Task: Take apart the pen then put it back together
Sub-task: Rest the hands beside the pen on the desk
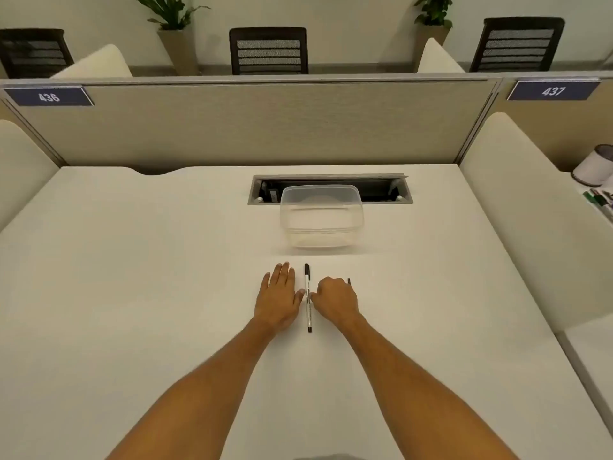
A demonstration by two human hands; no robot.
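A white pen (307, 295) with a black cap and a black end plug lies on the white table (132, 277), pointing away from me, in one piece. To its left, my left hand (279, 295) rests flat, fingers stretched out, thumb tip beside the barrel. On the other side, my right hand (336, 298) is curled, with thumb and forefinger touching the middle of the barrel. A small dark tip (349, 281) sticks out behind the right knuckles; I cannot tell what it is or whether the hand holds it.
A clear plastic container (321, 215) stands just beyond the pen, in front of a cable slot (381, 189) in the table. A beige partition (265, 127) closes the far edge. At the far right are a white cup (593, 167) and several pens (600, 202).
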